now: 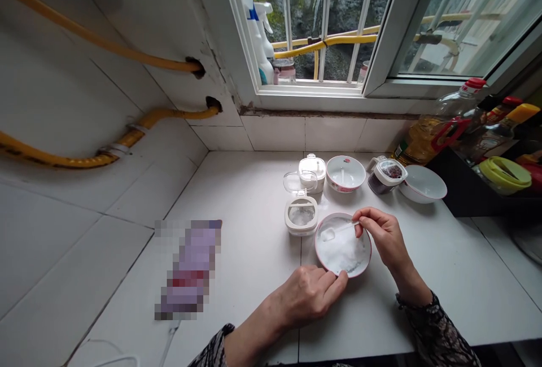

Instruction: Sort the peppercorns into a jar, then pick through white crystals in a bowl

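Note:
A small clear spoon (339, 230) is pinched between the thumb and fingers of my right hand (383, 237), its scoop over the white grains (342, 251) in a pink-rimmed bowl (367, 257). My left hand (311, 293) has curled fingers closed on the near rim of that bowl. Just left of the bowl stands a seasoning jar (301, 215), its clear lid raised, with whitish contents inside. Behind it is a second white-topped jar (312, 169), beside a flower-patterned bowl (346, 173) with a small white spoon in it.
A jar of dark spice (384, 176) and another white bowl (422, 184) are at the back right. Further right, an oil bottle (427, 130) stands by a dark rack of bottles. A pixelated purplish object (192, 271) with a white cable (169, 341) lies at left.

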Tool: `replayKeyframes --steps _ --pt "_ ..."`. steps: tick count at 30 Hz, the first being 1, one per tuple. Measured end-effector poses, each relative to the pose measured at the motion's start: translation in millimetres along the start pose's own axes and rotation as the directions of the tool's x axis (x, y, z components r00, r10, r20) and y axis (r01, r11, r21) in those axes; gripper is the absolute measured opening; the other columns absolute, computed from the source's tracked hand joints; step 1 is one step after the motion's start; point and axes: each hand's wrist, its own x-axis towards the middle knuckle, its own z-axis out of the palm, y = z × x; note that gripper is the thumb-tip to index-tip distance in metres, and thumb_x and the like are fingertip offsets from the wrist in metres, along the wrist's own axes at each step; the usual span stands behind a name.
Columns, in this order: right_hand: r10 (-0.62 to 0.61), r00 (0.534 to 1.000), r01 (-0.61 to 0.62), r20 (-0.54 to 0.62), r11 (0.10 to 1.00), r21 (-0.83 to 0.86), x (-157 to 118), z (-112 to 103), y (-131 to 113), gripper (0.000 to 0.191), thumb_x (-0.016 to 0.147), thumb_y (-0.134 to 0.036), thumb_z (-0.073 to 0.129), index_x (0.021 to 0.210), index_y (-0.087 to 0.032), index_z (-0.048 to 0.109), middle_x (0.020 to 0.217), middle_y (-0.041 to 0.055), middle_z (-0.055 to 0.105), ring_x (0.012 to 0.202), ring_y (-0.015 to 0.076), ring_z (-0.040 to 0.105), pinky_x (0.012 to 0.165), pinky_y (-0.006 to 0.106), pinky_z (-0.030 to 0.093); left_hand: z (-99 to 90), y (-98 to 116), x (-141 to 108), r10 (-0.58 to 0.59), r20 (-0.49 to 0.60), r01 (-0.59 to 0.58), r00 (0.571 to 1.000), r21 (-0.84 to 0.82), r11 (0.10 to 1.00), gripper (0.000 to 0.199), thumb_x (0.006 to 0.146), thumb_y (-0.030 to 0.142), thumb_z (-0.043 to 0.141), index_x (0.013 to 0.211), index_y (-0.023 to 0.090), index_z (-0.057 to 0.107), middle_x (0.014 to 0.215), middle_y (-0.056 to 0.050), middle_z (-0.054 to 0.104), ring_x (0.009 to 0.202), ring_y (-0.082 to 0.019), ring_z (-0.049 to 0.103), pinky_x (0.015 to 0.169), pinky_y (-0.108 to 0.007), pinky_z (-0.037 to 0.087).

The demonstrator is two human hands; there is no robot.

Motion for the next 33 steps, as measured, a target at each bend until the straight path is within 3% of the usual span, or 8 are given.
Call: replayKeyframes --steps 5,10,14,17,20,26,30,33 --pt "-0.021 0.999 0.025 -0.031 0.991 0.130 2 4 1 0.017 0.081 -0.034 0.061 0.081 -0.018 0.069 0.059 0.0010 0.066 0.060 0.0168 0.062 0.064 0.030 0.050 0.8 0 -1 -0.001 -0.002 0.001 1.000 -0.010 1.000 0.022 0.094 0.005 0.040 0.103 0.005 0.060 0.058 0.001 0.056 0.045 -0.011 0.051 0.038 -0.024 0.038" --pt "-0.260 0.964 0.257 -0.053 0.964 -0.062 -7 20 -5 0.013 0.092 -0.028 0.055 0.097 -0.021 0.065 0.076 0.0033 0.073 0.075 0.0194 0.070 0.074 0.034 0.054 0.8 0 -1 0.010 0.013 -0.009 1.000 -0.016 1.000 0.021 0.094 0.005 0.043 0.105 0.004 0.060 0.060 0.000 0.058 0.048 -0.012 0.055 0.040 -0.023 0.042" --pt "-0.637 0.751 0.648 0.174 0.662 -0.377 -7 28 -3 0.024 0.090 -0.009 0.048 0.102 -0.022 0.064 0.085 0.0030 0.076 0.078 0.0187 0.068 0.094 0.045 0.047 1.1 0 -2 0.005 -0.009 -0.005 1.000 -0.018 1.000 0.020 0.093 0.005 0.043 0.105 0.003 0.060 0.062 -0.001 0.060 0.049 -0.013 0.055 0.039 -0.025 0.041" --pt "-0.688 0.643 0.752 0.338 0.483 -0.448 -6 28 -3 0.035 0.086 -0.002 0.044 0.107 -0.023 0.063 0.088 0.0021 0.076 0.078 0.0184 0.067 0.100 0.049 0.041 1.6 1 -2 0.007 0.005 -0.007 1.000 0.001 1.000 0.020 0.094 0.005 0.043 0.105 0.004 0.059 0.062 0.000 0.059 0.049 -0.013 0.055 0.040 -0.025 0.041" --pt "-0.717 0.651 0.734 0.249 0.511 -0.447 -7 22 -7 0.033 0.087 -0.003 0.046 0.106 -0.023 0.062 0.085 0.0018 0.075 0.075 0.0176 0.067 0.098 0.048 0.043 1.2 0 -2 0.007 0.008 -0.007 1.000 0.007 1.000 0.021 0.094 0.006 0.041 0.104 0.004 0.060 0.061 0.000 0.059 0.049 -0.012 0.054 0.039 -0.026 0.040" --pt "-0.637 0.770 0.593 0.042 0.689 -0.417 -12 6 -11 0.017 0.086 -0.012 0.050 0.083 -0.024 0.062 0.057 -0.0037 0.062 0.056 0.0159 0.058 0.086 0.044 0.051 0.4 0 -2 0.017 0.046 -0.017 0.999 0.000 1.000 0.021 0.093 0.005 0.042 0.106 0.004 0.059 0.059 0.001 0.057 0.048 -0.012 0.053 0.039 -0.026 0.039" --pt "-0.601 0.790 0.586 0.117 0.687 -0.429 -15 9 -10 0.019 0.082 -0.011 0.049 0.074 -0.024 0.060 0.054 -0.0037 0.058 0.056 0.0164 0.055 0.081 0.040 0.053 1.1 0 -3 0.008 0.031 -0.007 0.999 -0.004 1.000 0.022 0.093 0.005 0.042 0.105 0.005 0.060 0.059 0.001 0.057 0.048 -0.012 0.053 0.039 -0.025 0.039" --pt "-0.613 0.754 0.648 0.234 0.640 -0.412 -16 17 -9 0.020 0.081 -0.008 0.047 0.075 -0.023 0.059 0.057 -0.0044 0.059 0.049 0.0130 0.050 0.081 0.038 0.053 0.7 0 -2 0.000 0.012 0.001 1.000 -0.014 1.000 0.021 0.094 0.006 0.041 0.103 0.005 0.060 0.059 0.001 0.057 0.048 -0.012 0.052 0.039 -0.025 0.038"
